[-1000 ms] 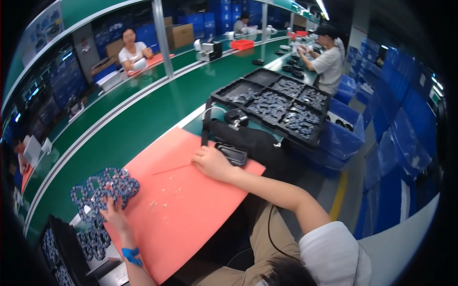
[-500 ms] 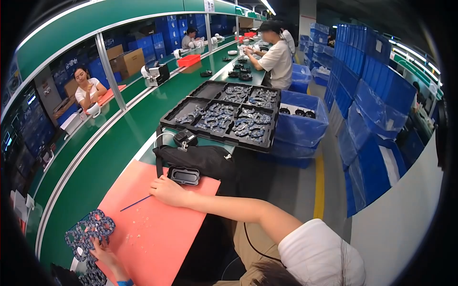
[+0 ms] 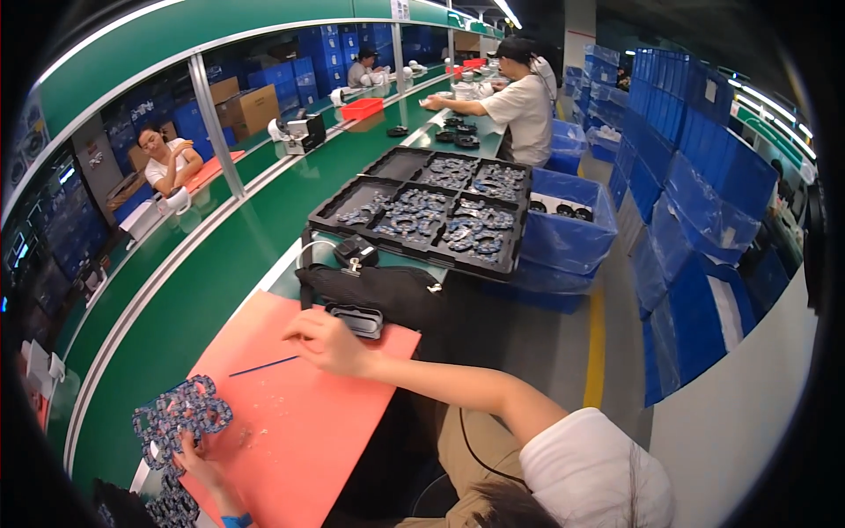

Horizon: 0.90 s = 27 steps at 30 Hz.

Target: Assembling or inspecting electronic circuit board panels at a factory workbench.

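Note:
At the lower left, my left hand [image 3: 198, 466] is closed on the near edge of a panel of dark-blue, ring-shaped circuit boards [image 3: 180, 414]. The panel lies over the left edge of the salmon-pink mat [image 3: 308, 431]. My right hand [image 3: 334, 343] is above the far part of the mat. Its fingers are bent, and the end of a thin blue stick [image 3: 264, 366] meets them from the left; the exact grip is hidden. Small pale bits [image 3: 264, 431] are scattered over the mat between my hands. More dark boards [image 3: 172, 506] lie below the panel.
Beyond my right hand are an open black case [image 3: 359, 319], a black bag [image 3: 374, 290] and a large black tray [image 3: 321, 231] of circuit boards. The green conveyor [image 3: 220, 264] runs along the left. Co-workers sit across it and farther along. Blue bins [image 3: 572, 220] stand right of the tray.
My right hand has risen slightly, and the blue stick's angle is a little flatter. The whole view has shifted slightly. My left hand stays on the circuit board panel.

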Available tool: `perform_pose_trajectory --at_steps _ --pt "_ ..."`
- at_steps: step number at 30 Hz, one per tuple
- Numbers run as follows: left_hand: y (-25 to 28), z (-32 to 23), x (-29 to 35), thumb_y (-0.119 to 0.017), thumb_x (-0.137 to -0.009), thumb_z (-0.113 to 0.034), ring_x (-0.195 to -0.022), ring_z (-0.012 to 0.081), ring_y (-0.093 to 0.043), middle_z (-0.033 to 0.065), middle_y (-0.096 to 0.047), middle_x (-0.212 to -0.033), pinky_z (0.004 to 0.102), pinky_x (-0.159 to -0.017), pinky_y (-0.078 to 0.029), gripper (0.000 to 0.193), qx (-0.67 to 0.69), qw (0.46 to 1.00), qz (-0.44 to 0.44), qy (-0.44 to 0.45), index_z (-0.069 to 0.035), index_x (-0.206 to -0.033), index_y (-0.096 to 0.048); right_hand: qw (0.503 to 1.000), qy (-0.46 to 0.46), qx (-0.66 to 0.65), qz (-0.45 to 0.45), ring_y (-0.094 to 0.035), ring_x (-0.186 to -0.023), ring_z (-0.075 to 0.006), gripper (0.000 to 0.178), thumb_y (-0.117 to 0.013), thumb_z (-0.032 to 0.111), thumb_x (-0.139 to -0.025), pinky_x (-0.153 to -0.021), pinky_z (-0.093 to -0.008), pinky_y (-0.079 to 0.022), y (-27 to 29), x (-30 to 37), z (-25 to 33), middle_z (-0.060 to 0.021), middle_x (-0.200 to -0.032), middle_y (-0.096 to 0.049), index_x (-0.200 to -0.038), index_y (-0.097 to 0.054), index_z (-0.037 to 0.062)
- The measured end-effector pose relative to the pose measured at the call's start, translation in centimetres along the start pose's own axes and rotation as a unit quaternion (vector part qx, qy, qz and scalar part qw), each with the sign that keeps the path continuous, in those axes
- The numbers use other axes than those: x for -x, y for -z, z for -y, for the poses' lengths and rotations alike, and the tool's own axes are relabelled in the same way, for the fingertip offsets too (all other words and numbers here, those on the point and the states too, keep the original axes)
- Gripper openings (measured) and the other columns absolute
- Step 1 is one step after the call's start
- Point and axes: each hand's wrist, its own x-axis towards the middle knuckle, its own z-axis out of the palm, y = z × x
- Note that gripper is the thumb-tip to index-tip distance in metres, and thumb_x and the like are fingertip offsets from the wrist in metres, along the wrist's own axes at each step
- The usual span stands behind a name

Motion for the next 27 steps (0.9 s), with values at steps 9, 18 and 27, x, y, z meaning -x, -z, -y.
perform_pose_trajectory --at_steps 9,18,27 --pt "-2.4 0.2 1.1 -0.054 -0.082 -0.012 -0.086 0.0182 -0.059 0.0070 -0.055 -0.100 0.0256 -0.067 -0.050 0.018 -0.014 0.997 -0.060 0.035 -0.005 -0.099 -0.051 0.948 0.259 0.057 -0.177 -0.053 -0.060 -0.0182 0.023 -0.058 -0.011 -0.066 -0.052 -0.0263 -0.043 11.9 -4.9 12.1 -0.0100 -0.077 -0.060 -0.085 -0.061 0.0011" --pt "3.0 5.5 -0.3 -0.056 -0.082 -0.005 -0.093 0.0181 -0.056 0.0081 -0.055 -0.108 0.0313 -0.074 -0.050 0.039 -0.346 0.916 0.050 -0.198 -0.004 -0.119 -0.045 0.851 0.493 -0.058 -0.172 -0.046 -0.078 -0.0050 0.049 -0.078 0.035 -0.066 -0.065 -0.0159 -0.035 16.4 -7.6 21.8 0.0053 -0.102 -0.055 -0.108 -0.060 0.0165" --pt "-5.3 -1.8 3.9 -0.055 -0.081 -0.007 -0.086 0.0150 -0.060 0.0046 -0.059 -0.098 0.0284 -0.068 -0.054 0.027 -0.023 0.998 0.003 0.055 -0.008 -0.107 -0.046 0.869 0.434 -0.185 -0.150 -0.047 -0.072 -0.0052 0.036 -0.076 0.032 -0.067 -0.066 -0.0168 -0.035 16.7 -6.9 20.9 0.0049 -0.090 -0.053 -0.095 -0.060 0.0157"
